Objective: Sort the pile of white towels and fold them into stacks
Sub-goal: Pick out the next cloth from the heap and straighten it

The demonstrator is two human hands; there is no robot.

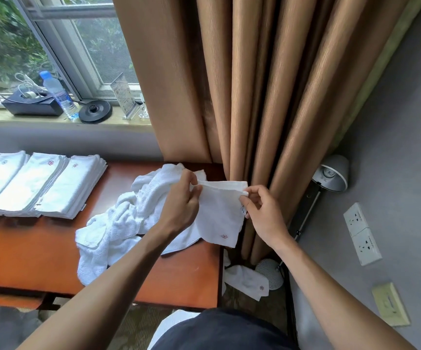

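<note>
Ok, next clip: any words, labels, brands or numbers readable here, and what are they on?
Nothing reads cleanly; no quotable text.
The side tag on the held towel: dark print, too small to read.
Label on the water bottle: blurred.
Card in the sign stand: print too small.
Emblems on the folded stacks, held towel and fallen towel: small stitched motifs, no letters.

Tan curtain [254,84] beside a daylit window [52,46], grey wall [393,122], reddish wooden table [27,253], white desk lamp [334,173].
</note>
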